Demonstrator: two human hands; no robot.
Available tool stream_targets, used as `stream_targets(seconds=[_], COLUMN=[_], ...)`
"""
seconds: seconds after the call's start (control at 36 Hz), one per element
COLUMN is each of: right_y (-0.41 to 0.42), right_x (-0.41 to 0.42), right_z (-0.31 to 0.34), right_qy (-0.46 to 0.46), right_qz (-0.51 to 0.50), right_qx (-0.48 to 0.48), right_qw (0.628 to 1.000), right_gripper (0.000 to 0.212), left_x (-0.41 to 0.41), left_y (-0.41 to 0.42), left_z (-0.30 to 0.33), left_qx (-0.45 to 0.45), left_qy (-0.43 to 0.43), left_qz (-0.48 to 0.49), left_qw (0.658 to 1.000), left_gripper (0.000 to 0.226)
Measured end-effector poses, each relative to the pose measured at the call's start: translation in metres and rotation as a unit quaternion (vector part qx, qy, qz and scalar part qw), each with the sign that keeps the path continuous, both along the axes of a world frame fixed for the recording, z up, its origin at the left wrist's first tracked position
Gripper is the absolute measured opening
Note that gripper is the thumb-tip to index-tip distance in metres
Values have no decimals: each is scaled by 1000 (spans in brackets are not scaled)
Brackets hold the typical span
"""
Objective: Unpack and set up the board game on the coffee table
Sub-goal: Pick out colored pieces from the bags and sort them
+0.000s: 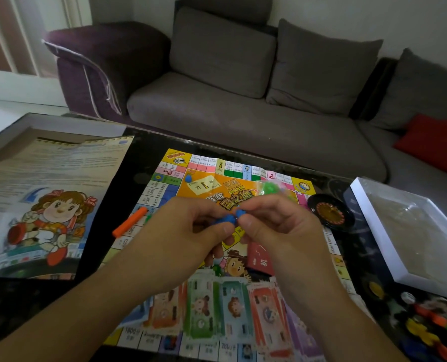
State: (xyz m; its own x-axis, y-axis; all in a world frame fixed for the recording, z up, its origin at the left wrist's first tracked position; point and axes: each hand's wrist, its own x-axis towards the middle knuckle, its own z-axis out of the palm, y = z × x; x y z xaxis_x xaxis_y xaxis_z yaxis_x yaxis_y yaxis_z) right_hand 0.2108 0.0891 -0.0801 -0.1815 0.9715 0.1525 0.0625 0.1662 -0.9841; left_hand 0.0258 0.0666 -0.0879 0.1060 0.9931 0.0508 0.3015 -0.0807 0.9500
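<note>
above the game board [165,194] my left hand [191,231] and right hand [277,226] meet, each pinching a blue token [227,219] with curled fingers.

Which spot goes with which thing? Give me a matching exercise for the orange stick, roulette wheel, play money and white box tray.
Things:
1. orange stick
2. roulette wheel
3. play money
4. white box tray

Places:
A. far right on the table, off the board
B. near edge of the board, spread in a row
C. left edge of the board
D. right edge of the board, beside the tray

Pairs: 1-C, 2-D, 3-B, 4-A
</note>
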Motion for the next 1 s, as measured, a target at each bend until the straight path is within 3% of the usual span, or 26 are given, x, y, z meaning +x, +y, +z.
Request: stream_targets(seconds=[0.28,0.39,0.53,0.83,1.0], right_y=[-5,-7,-12,-18,-16], right_x=[-10,-11,-15,-19,-17], right_z=[-12,-9,-9,-14,-15], right_qy=[98,80,1,-15,-37], right_qz=[-12,-19,-57,-83,-74], right_qx=[-49,-22,74,152,200], right_qw=[994,996,996,985,976], right_gripper=[17,10,24,32,26], left_x=[4,7,11,14,13], left_y=[-4,-8,-8,-13,-13], left_z=[-3,-5,-7,1,3], left_qx=[39,60,62,42,37], left_qy=[21,23,33,-29,-41], left_qz=[9,36,68,69,73], left_qw=[999,997,995,996,996], left_gripper=[15,15,12,18,16])
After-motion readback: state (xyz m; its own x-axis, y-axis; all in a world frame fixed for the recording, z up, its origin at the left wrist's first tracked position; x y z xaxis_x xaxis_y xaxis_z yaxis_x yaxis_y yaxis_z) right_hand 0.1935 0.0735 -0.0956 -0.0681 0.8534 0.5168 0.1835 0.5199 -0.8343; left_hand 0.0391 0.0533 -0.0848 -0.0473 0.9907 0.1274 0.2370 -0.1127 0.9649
